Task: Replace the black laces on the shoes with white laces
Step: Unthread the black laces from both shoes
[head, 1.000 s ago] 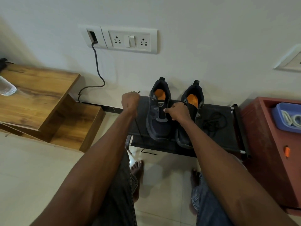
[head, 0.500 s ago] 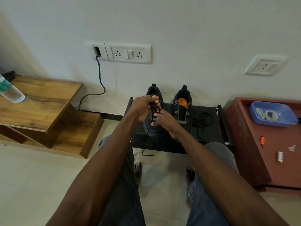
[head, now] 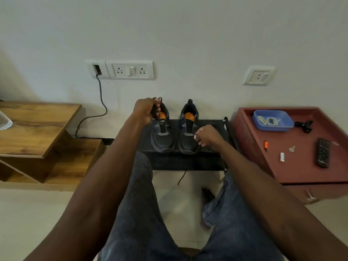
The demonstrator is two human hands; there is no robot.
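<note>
Two dark shoes with orange insoles stand side by side on a low black rack, the left shoe and the right shoe. My left hand is raised over the left shoe's heel and grips a bunched black lace. My right hand sits just right of the right shoe with curled fingers pinching a thin black strand. One black lace end hangs off the rack's front. White laces lie coiled in a blue tray.
A red cabinet at the right carries the tray, a remote, a key, a battery and a black clip. A stepped wooden shelf stands at the left, with a cable running to the wall socket. My knees fill the foreground.
My left hand has lifted the bunched black lace up over the left shoe's heel. My right hand left the left shoe and moved right, beside the right shoe.
</note>
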